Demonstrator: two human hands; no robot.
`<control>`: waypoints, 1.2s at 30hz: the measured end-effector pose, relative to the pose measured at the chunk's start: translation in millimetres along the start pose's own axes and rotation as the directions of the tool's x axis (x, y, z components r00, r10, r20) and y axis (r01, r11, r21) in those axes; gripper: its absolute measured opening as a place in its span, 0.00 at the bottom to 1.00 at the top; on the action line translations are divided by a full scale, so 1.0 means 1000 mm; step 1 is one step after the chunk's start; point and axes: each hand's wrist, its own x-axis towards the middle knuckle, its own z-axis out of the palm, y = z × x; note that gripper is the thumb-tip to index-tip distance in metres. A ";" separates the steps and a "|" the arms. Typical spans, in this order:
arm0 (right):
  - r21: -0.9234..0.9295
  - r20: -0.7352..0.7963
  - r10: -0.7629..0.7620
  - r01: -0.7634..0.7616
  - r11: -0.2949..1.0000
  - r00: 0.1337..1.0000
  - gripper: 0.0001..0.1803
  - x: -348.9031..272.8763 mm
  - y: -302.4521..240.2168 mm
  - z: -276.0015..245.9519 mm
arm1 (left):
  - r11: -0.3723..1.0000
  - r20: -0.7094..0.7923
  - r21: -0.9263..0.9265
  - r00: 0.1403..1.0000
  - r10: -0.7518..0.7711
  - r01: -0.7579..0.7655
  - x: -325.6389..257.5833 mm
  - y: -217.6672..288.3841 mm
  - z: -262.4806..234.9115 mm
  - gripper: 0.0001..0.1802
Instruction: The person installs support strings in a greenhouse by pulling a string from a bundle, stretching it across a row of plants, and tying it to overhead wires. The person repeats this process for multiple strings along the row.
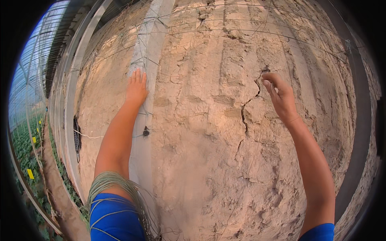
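Against the rough earthen wall [193,160], the left hand [137,90] lies on the grey, flat-faced post [141,160], fingers extended and slightly parted. Right hand [281,94]: thumb and forefinger nearly meeting beside the jagged crack [243,114]; whether they grip a strand cannot be told. Greenish, wiry cord [109,180] loops around the left upper arm and blue sleeve [116,219]. Judged hazards: slack loops could snag on the dark knob [146,131]; dry, fissured earth could flake under pressure.

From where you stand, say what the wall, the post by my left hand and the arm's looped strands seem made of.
Wall: likely dry earth, matte, rough and cracked.
Post: probably concrete, dull grey, flat-faced.
Looped strands: thin, dull green wire or twine; unclear which.
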 end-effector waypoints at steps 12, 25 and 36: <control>0.525 -0.087 0.091 -0.032 0.850 0.992 0.31 0.253 0.036 0.162 | 0.997 -0.291 -0.064 0.954 -0.068 0.052 0.009 0.005 0.045 0.48; 0.419 -0.094 0.348 -0.280 0.864 0.933 0.25 0.374 0.044 0.202 | 0.990 -0.292 -0.109 0.950 -0.113 0.085 0.007 0.003 0.046 0.34; 0.423 -0.047 0.447 -0.388 0.819 0.893 0.24 0.375 0.010 0.217 | 0.992 -0.279 -0.111 0.955 -0.097 0.069 0.006 0.004 0.045 0.33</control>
